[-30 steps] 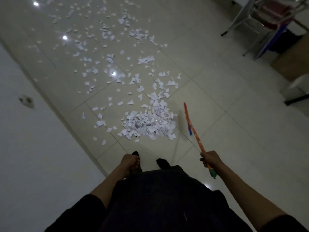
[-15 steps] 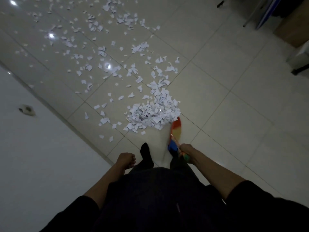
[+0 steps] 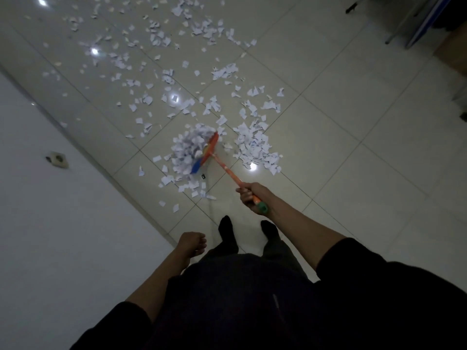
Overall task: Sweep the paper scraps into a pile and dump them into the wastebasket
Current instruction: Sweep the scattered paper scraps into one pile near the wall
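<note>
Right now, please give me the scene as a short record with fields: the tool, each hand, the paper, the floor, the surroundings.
tool: broom, orange handle, multicoloured head down on the floor among the scraps
right hand: grips the broom handle near its green end
left hand: holds nothing, fingers loosely curled
paper scraps: two clumps either side of the broom head, many loose pieces scattered beyond
floor: pale glossy tiles
wall: white, on the left, with a socket
wastebasket: not in view
</note>
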`<state>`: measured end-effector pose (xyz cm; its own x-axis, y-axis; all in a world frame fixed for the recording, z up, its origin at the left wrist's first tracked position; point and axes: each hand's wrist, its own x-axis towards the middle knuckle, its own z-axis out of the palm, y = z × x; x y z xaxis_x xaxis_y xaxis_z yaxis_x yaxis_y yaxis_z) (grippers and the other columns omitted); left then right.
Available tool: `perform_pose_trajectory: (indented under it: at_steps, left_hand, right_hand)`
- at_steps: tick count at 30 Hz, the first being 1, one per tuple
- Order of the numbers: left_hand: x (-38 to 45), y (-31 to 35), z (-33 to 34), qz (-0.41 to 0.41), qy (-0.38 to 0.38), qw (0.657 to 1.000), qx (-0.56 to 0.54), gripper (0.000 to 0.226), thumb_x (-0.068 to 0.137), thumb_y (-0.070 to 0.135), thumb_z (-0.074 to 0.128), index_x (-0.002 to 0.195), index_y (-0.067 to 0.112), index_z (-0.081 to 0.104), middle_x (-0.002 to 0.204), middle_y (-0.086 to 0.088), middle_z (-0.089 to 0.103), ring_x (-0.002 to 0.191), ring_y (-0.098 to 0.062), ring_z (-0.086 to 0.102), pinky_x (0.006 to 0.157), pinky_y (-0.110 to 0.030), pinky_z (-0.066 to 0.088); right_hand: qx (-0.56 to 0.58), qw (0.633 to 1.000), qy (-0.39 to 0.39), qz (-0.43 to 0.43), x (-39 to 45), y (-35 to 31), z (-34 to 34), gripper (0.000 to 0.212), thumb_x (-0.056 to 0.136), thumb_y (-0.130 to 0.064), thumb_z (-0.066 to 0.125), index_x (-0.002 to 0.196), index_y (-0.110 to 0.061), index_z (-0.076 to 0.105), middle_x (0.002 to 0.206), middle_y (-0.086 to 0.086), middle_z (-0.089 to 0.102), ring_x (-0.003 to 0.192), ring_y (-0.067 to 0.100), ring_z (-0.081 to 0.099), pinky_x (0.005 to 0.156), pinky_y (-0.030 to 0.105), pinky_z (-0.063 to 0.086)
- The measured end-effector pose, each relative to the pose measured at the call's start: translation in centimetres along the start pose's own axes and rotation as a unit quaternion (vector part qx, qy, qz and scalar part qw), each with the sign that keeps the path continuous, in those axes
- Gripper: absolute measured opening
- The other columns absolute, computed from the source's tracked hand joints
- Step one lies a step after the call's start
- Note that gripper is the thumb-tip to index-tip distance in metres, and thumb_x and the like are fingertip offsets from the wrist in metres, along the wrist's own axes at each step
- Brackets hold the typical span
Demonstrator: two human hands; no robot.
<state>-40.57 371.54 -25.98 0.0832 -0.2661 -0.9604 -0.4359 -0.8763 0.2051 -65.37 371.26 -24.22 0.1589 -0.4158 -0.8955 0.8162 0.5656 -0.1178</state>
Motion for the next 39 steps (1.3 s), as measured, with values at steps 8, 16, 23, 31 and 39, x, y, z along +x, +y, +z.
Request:
perform_pose_trajectory:
  at_steps: [8,16,23,31,39]
  left_hand:
    - [0.0,0.8,1.2,0.019,-0.03,0.999,-0.01,0.015,0.091,0.0,0.053,0.076,0.002,0.056,0.062,-0.01,0.052,0.05,-0.017,0.048,0.042,-0.021,0.039]
    - [0.1,1.6,1.7,0.047,-0.066,0.997,-0.017,0.02,0.09,0.0,0.052,0.07,0.005,0.054,0.056,-0.007,0.051,0.047,-0.015,0.045,0.04,-0.021,0.037]
    - [0.4,1.8,2.2,0.045,-0.08,0.996,0.001,0.016,0.089,0.003,0.053,0.073,0.004,0.056,0.06,-0.008,0.053,0.049,-0.015,0.047,0.045,-0.024,0.037]
    - [0.6,3.0,2.5,0.018,-0.058,0.998,-0.009,0.016,0.092,0.0,0.051,0.076,0.003,0.054,0.063,-0.01,0.051,0.049,-0.015,0.045,0.04,-0.02,0.038]
    - [-0.1,6.1,2.5,-0.013,-0.013,0.999,-0.034,0.012,0.09,0.001,0.054,0.079,0.005,0.055,0.064,-0.009,0.054,0.051,-0.016,0.049,0.043,-0.02,0.042]
  right_hand:
    - [-0.113,0.991,0.062,-0.034,-5.6,0.3,-1.9,0.021,0.102,-0.012,0.039,0.088,-0.003,0.05,0.056,-0.002,0.037,0.034,0.003,0.031,0.03,0.014,0.025]
    - [-0.155,0.965,0.205,-0.052,-8.8,0.4,-6.8,0.023,0.101,-0.007,0.037,0.08,-0.006,0.047,0.054,0.001,0.039,0.03,0.004,0.031,0.027,0.015,0.025]
    - [-0.087,0.963,0.251,-0.045,-10.5,-0.4,-11.4,0.025,0.102,-0.007,0.034,0.079,-0.01,0.042,0.047,0.0,0.037,0.027,0.004,0.029,0.025,0.014,0.023]
    - [-0.07,0.953,0.293,-0.042,-7.4,-5.7,-13.8,0.016,0.1,-0.005,0.033,0.087,-0.006,0.042,0.047,0.003,0.041,0.027,0.004,0.032,0.026,0.013,0.026]
    - [-0.1,0.942,0.306,-0.095,-1.3,-11.9,-8.4,0.023,0.095,0.003,0.028,0.083,-0.01,0.043,0.068,0.005,0.034,0.053,0.01,0.029,0.032,0.01,0.028]
